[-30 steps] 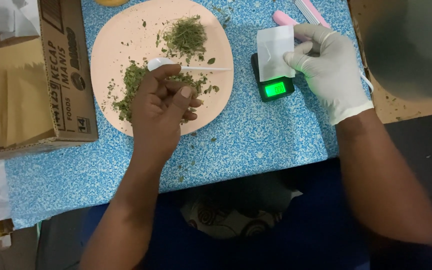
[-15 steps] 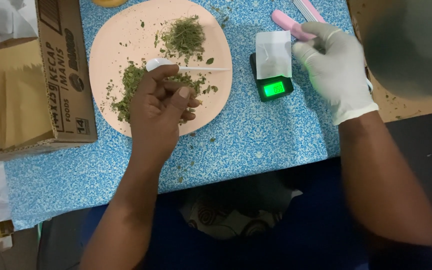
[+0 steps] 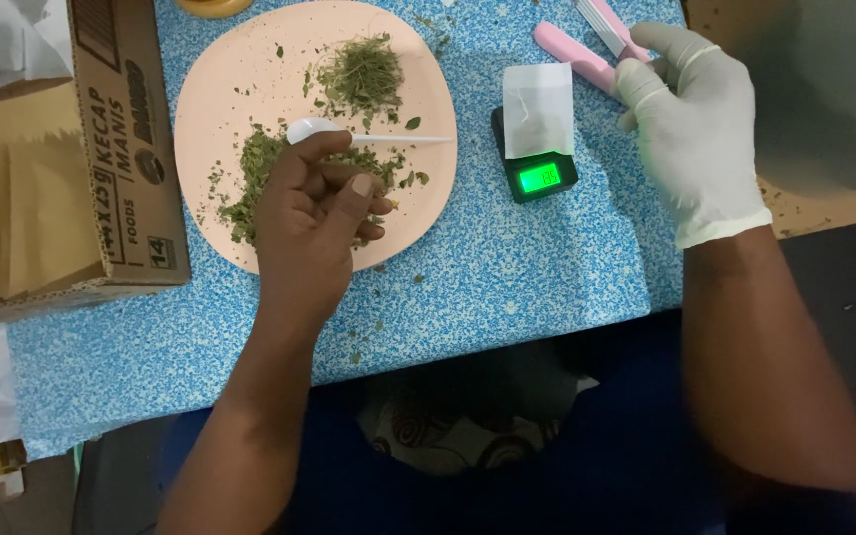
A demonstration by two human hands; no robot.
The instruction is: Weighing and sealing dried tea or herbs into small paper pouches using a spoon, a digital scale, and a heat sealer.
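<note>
On the blue speckled table [image 3: 507,287], your bare left hand [image 3: 314,213] rests over the near edge of a round pink plate [image 3: 220,89], fingers curled in on a white plastic spoon [image 3: 364,136] whose handle points right across the plate. Dried green leaves [image 3: 361,74] lie in a heap at the far side of the plate, and more lie scattered under and beside your knuckles. Your right hand [image 3: 695,129], in a white glove, sits at the far right of the table with its fingers bent around the end of a pink tool [image 3: 577,57]; whether it grips the tool firmly you cannot tell. Between your hands stands a small black scale [image 3: 537,176] with a lit green display, and a small white paper bag [image 3: 537,109] lies on its platform. A brown cardboard box [image 3: 71,178] stands just left of the plate.
</note>
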